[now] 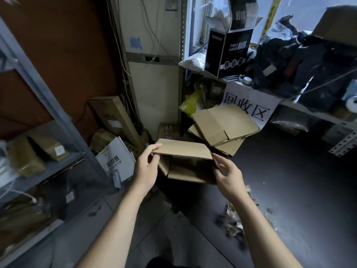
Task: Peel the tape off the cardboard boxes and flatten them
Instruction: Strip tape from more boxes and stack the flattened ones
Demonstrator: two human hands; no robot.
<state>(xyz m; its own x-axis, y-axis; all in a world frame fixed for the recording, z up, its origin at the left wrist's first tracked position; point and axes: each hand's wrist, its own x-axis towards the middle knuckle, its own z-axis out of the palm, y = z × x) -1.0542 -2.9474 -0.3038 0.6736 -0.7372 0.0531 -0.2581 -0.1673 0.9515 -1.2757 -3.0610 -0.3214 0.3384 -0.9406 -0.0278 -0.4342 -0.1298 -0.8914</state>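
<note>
I hold a small brown cardboard box [183, 149] in the air at the centre of the head view, its open side facing me and its flaps loose. My left hand [146, 169] grips the box's left edge, fingers on top and thumb underneath. My right hand [229, 175] pinches the right side wall. Behind it, a stack of flattened cardboard boxes [222, 126] lies on the dark floor. A heap of crumpled peeled tape [237, 219] lies on the floor under my right forearm.
A metal shelf rack [38, 105] with packages stands at the left. Long cartons and a white bag [117, 161] lean beside a tall white air conditioner [154, 84]. At the right is a cluttered shelf with a black mask box [229, 47] and a paper sign [251, 107].
</note>
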